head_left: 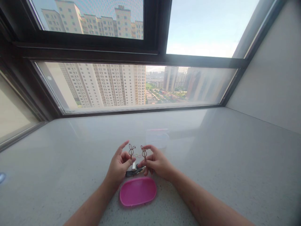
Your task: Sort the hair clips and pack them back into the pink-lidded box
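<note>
Between the thumb and fingers of my left hand (119,161) is a brown rabbit-shaped wire piece (131,150), held upright with its index finger raised. My right hand (157,161) pinches a second brown rabbit-shaped wire piece (144,153) by its lower end, its ears near the index finger. The two pieces are a short way apart, at about the same height. Beneath the hands lies a black-handled tool (131,173), partly hidden, whose kind I cannot make out. A small white object (134,166) is beside it. Some small pale pieces (136,155) show between the hands.
A pink oval tray (138,192) sits in front of the tool, between my forearms. Beyond the hands lies a clear zip bag (157,138) on the pale speckled sill (211,150). Dark window frames (131,58) bound the far side, and a white wall (270,75) stands at right.
</note>
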The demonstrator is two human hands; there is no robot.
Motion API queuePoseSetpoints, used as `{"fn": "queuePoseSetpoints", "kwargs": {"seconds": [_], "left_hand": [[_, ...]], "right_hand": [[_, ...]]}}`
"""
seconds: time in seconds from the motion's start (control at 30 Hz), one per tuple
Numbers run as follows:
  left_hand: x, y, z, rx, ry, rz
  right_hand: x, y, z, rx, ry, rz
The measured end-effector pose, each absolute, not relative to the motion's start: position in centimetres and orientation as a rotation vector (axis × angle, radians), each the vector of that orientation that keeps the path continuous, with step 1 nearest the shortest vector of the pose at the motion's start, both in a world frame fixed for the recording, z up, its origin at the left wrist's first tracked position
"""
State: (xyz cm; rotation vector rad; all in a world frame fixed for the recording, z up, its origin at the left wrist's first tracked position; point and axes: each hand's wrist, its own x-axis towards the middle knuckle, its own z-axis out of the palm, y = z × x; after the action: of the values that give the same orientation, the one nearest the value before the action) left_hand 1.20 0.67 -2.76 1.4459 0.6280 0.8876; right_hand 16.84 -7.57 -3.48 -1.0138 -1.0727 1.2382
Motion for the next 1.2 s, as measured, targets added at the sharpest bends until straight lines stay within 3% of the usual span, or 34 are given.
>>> {"fn": "queuePoseSetpoints", "kwargs": {"seconds": [1.2], "left_hand": [[1.19, 0.6, -2.64, 1.325, 0.578, 0.855]], "right_hand": [[17.22, -7.71, -3.23, -0.927, -0.978, 1.364]]}}
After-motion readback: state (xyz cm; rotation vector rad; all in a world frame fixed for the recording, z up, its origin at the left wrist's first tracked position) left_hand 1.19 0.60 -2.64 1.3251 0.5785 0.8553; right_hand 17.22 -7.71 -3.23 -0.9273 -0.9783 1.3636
